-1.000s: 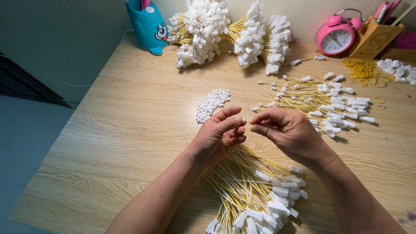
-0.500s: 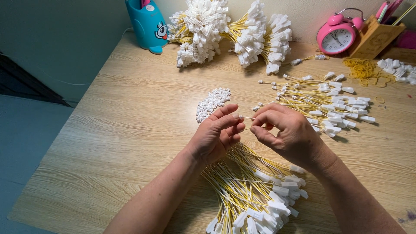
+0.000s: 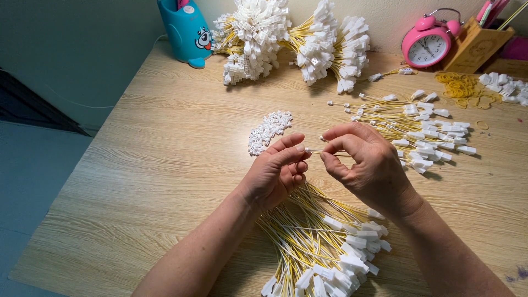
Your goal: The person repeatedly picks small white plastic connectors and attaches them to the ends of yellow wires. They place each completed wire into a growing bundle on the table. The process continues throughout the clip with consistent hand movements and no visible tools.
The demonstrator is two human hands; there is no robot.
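Wire [image 3: 330, 153], thin and yellow, spans between both hands above the tabletop [image 3: 137, 181]. Left hand [image 3: 275, 173] is closed, pinching the wire's small white end between thumb and forefinger. Right hand [image 3: 366, 165] is curled, fingertips nipping the wire just beside it. Keep both grips close to the tip for alignment. The loose wire pile [image 3: 319, 247] lies beneath; small white terminals [image 3: 268, 129] lie near.

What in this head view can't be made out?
- Small white piece between the left hand and right hand: too small, fingers cover it.
- Wire pile: cut by the bottom edge, partly under both hands.
- Wooden holder: top cut by the frame edge.
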